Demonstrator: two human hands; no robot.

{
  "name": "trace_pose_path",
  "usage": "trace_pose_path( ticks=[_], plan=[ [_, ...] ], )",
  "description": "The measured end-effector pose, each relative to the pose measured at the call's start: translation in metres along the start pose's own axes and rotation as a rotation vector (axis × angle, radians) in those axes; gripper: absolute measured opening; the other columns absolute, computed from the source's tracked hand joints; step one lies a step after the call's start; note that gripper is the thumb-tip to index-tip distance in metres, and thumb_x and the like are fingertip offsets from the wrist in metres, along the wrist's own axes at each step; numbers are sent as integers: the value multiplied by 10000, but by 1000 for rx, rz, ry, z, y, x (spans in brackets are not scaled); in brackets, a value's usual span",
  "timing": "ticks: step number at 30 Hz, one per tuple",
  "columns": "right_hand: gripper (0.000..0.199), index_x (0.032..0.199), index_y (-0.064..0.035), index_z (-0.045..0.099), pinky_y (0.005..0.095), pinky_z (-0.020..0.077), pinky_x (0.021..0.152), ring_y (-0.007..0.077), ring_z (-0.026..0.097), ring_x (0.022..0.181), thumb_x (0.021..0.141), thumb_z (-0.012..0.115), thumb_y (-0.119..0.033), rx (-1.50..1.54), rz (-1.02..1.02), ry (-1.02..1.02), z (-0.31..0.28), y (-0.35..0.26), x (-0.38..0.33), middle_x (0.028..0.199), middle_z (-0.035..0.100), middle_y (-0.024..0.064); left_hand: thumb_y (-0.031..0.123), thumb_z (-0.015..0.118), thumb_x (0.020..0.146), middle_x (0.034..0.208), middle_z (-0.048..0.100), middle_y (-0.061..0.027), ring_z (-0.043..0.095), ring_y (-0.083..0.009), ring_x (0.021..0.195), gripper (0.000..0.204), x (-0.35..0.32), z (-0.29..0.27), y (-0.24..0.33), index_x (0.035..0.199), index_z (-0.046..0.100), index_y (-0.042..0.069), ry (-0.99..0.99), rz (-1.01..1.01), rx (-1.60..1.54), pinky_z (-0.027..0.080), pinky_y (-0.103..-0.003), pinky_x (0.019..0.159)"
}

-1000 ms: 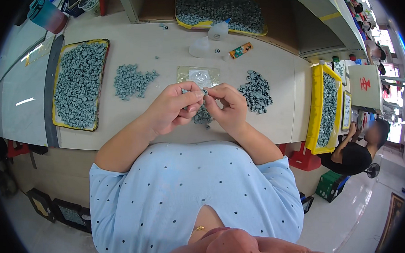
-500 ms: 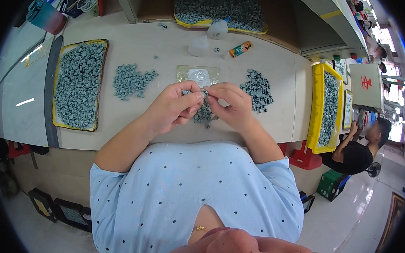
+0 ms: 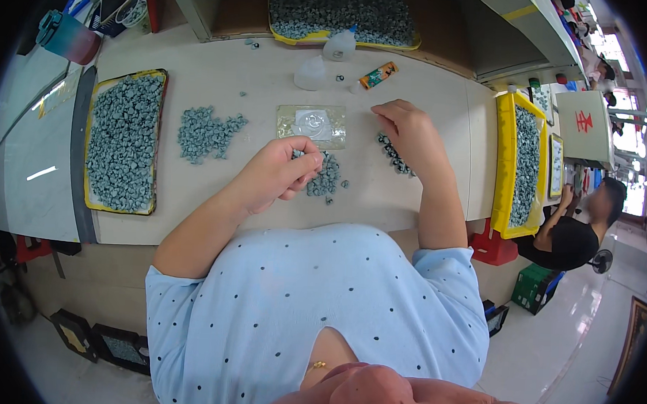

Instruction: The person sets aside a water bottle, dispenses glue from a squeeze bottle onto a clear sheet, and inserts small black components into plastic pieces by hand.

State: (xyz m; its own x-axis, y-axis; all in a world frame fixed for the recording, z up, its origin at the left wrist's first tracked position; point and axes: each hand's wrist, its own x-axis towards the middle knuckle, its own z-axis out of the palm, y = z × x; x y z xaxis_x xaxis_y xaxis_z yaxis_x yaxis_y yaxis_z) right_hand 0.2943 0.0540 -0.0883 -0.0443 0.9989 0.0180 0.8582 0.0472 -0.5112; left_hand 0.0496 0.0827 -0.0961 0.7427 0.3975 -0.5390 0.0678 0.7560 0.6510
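My left hand is closed in a pinch above the middle pile of small grey-green pieces. What its fingers hold, if anything, is too small and hidden to make out. My right hand hovers at the upper edge of a pile of darker, shiny pieces and partly covers it. Its fingers are loosely stretched with nothing visible in them. Beyond my left hand lies a flat, yellowish clear pad with a white square on it.
A third pile and a full yellow-rimmed tray lie to the left. At right stands a yellow bin. Two translucent squeeze bottles and an orange-green tube sit behind, below a shelf tray. A co-worker sits right.
My right hand has parted from the left and moved right and away, over the darker pile. My left hand stays nearly in place, still pinched. The view has shifted slightly.
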Motion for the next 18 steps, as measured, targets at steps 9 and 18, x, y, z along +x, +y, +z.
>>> trace_pose_path(
  ticks=[9, 18],
  plan=[
    [167, 930, -22, 642, 360, 485, 746, 322, 593, 847, 772, 587, -21, -214, 148, -107, 0, 26, 1, 936, 625, 146, 140, 535, 890, 687, 465, 19, 317, -18, 500, 106, -1, -3, 2, 836, 500, 56, -129, 24, -91, 223, -181, 406],
    [179, 899, -8, 611, 351, 490, 712, 302, 592, 782, 721, 599, 11, -164, 184, -98, 11, 41, 6, 875, 591, 148, 66, 497, 897, 655, 454, -5, 325, -43, 498, 47, 4, 1, -9, 869, 461, 54, -138, 346, -17, 237, -203, 394]
  ],
)
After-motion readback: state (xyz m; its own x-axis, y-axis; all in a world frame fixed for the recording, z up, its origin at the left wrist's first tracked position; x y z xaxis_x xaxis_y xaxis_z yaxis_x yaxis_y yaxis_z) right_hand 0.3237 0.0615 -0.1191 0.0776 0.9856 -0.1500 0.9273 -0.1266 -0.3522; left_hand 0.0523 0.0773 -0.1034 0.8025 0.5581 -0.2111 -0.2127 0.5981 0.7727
